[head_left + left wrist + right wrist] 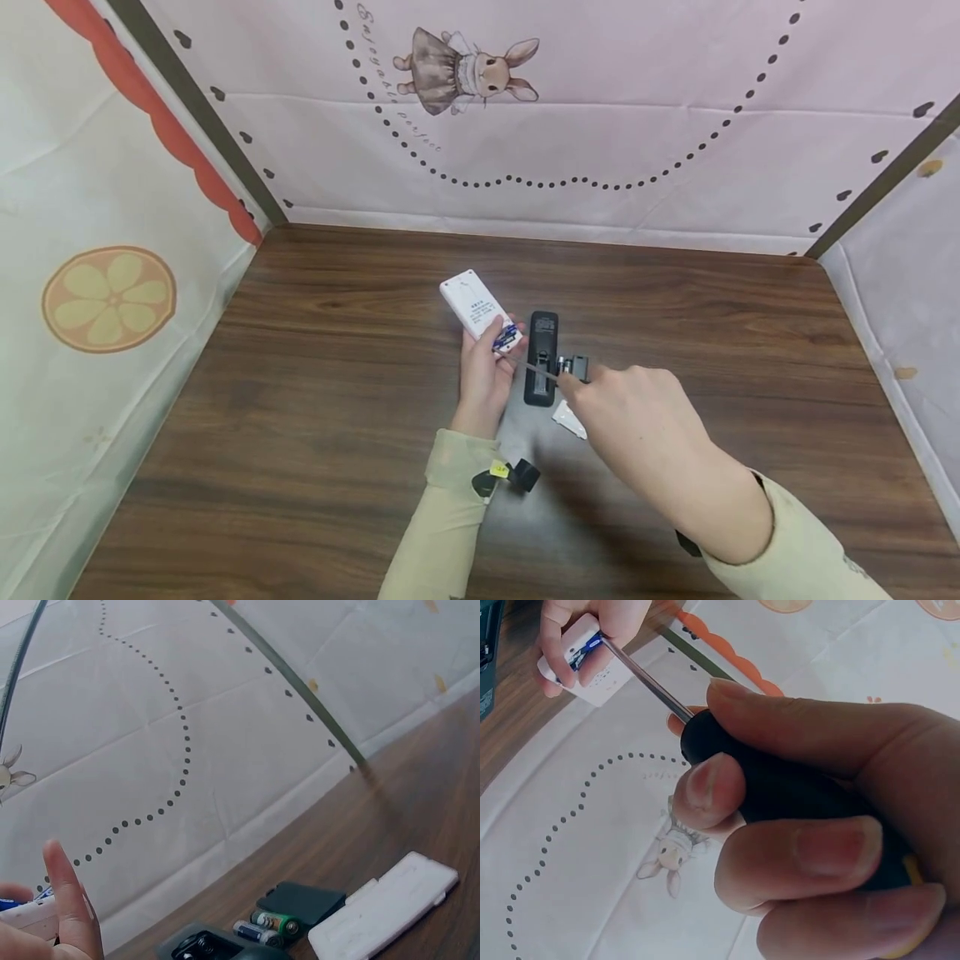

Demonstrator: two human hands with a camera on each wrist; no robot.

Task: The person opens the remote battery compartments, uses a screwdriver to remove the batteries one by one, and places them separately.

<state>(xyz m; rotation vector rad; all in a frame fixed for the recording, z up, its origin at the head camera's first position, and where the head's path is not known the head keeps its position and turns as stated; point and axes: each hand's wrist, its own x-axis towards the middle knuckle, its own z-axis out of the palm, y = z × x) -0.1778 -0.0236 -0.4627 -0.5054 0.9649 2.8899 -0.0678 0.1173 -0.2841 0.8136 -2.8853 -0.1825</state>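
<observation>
My left hand (483, 375) grips a white remote control (471, 302), its back turned up and its battery bay uncovered. Blue batteries (506, 337) sit in that bay. In my right hand (637, 425) is a screwdriver (780, 780) with a dark handle, fingers curled round it. The metal shaft (649, 681) reaches to the battery end of the white remote; whether the tip touches a battery is too small to tell. A black remote control (542, 333) lies beside the left hand, back up, its battery bay bare.
Two loose batteries (268, 927) lie by the black remote, next to a dark battery cover (304, 902). A white battery cover (384, 907) rests nearer on the wooden table (337, 375). Printed cloth walls (600, 75) stand at the back and sides.
</observation>
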